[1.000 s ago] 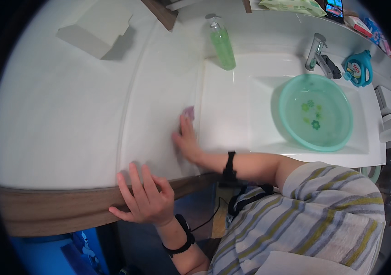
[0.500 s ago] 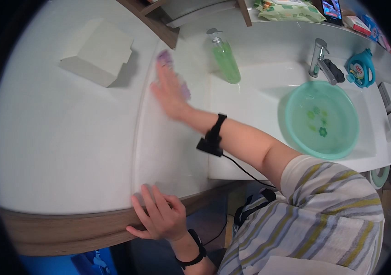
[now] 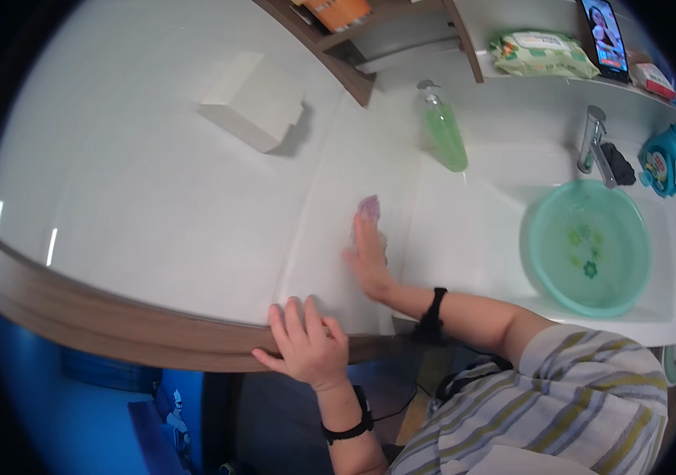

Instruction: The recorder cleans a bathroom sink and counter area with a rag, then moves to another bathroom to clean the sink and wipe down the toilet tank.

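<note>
My right hand (image 3: 371, 267) reaches over the white countertop and holds a thin purple cloth (image 3: 369, 208) flat under its fingers and palm. The fingers point away from me, slightly blurred; a bit of the cloth shows past the fingertips and beside the palm. To its left, my left hand (image 3: 308, 344) rests with spread fingers on the counter's near edge, fingertips on the white top and thumb along the wooden front edge (image 3: 140, 323). It holds nothing.
A white box (image 3: 252, 107) stands on the counter. A green pump bottle (image 3: 446, 133) is beside the sink (image 3: 472, 237), which holds a light green basin (image 3: 590, 247) of water under a chrome faucet (image 3: 594, 142). A teal detergent bottle (image 3: 663, 162), wipes pack (image 3: 544, 52) and phone (image 3: 605, 36) are behind.
My right hand has drawn the cloth across the countertop toward the near edge. My left hand stays at the wooden edge. The whole view has shifted, so things appear lower and farther right.
</note>
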`<action>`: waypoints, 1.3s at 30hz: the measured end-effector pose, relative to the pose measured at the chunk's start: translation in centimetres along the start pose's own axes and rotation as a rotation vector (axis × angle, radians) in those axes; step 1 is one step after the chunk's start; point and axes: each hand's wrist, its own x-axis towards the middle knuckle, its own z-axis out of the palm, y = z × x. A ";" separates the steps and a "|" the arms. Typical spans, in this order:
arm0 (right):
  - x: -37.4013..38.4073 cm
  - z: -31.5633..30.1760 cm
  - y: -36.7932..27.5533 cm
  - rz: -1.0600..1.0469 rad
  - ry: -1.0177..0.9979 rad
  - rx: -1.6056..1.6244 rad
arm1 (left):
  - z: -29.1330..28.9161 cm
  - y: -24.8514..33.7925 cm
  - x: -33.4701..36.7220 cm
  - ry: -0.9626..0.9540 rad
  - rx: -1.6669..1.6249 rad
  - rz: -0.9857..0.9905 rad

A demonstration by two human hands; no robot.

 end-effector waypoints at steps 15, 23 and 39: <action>3.1 -5.4 -8.5 -0.932 -0.351 -0.086 | -2.0 3.9 1.7 -0.142 -0.469 -0.114; 10.2 -6.0 -14.0 -0.997 -0.074 -0.206 | -1.2 1.2 2.3 -0.022 -0.461 -0.117; 18.4 -6.2 -22.9 -0.782 0.025 -0.570 | 0.8 0.8 1.5 0.013 -0.330 0.068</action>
